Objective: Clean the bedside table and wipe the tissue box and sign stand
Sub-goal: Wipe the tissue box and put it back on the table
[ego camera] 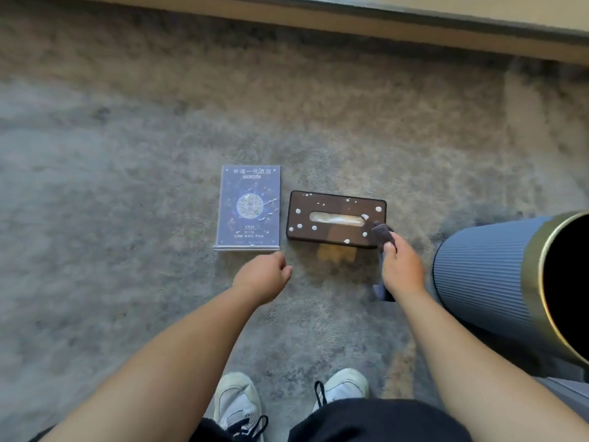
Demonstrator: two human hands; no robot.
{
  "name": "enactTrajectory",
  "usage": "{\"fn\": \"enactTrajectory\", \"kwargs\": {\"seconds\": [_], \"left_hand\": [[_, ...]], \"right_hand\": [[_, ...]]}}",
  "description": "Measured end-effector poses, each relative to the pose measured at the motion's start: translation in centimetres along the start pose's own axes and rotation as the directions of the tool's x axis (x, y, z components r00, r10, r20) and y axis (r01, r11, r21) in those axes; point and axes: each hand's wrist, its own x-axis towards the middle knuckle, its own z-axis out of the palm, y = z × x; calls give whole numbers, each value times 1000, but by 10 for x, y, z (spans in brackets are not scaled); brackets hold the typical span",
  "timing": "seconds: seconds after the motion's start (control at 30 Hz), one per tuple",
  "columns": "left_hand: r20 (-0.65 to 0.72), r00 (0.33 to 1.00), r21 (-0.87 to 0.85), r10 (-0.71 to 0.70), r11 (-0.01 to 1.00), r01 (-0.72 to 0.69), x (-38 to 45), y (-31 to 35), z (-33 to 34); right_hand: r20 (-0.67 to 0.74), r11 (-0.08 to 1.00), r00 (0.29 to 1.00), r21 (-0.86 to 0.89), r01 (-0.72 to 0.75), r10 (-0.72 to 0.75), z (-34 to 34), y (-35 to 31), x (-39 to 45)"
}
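A dark brown tissue box (331,232) lies on the grey carpet, dotted with white blobs, a tissue showing in its slot. To its left lies a clear sign stand (249,208) with a blue printed card, flat on the carpet. My right hand (402,266) grips a dark grey cloth (383,233) and presses it on the box's right near corner. My left hand (266,275) hovers just below the gap between the stand and the box, fingers curled in, holding nothing.
A ribbed blue-grey bin (484,275) with a gold rim and dark opening lies or leans at the right, close to my right arm. A wooden ledge or baseboard (350,20) runs along the top. My white shoes (239,400) stand at the bottom.
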Motion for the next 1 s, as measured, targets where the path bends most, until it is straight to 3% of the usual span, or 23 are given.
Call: {"fn": "enactTrajectory", "kwargs": {"seconds": [0.07, 0.2, 0.3, 0.4, 0.53, 0.73, 1.0], "left_hand": [[-50, 999, -16, 6, 1000, -7, 25, 2, -5], [-213, 961, -270, -173, 956, 112, 60, 6, -2], [-268, 932, -395, -244, 910, 124, 76, 9, 8], [-215, 944, -547, -251, 832, 97, 89, 16, 8], [-101, 960, -758, -261, 645, 96, 98, 24, 11], [-43, 972, -818, -233, 567, 100, 98, 19, 7], [100, 992, -960, -83, 253, 118, 87, 21, -3]], "right_hand": [[-55, 1000, 998, 10, -10, 11, 11, 9, 12], [-149, 999, 989, 49, -14, 21, 24, 18, 31], [-151, 998, 989, 67, 9, 1, 30, 23, 43], [-129, 981, 991, 193, -18, 44, 32, 30, 54], [-40, 907, 977, 381, -178, 209, 34, 34, 66], [-28, 873, 972, 447, -197, 234, 28, 33, 73], [8, 906, 980, 381, -187, 198, -3, 24, 85]]}}
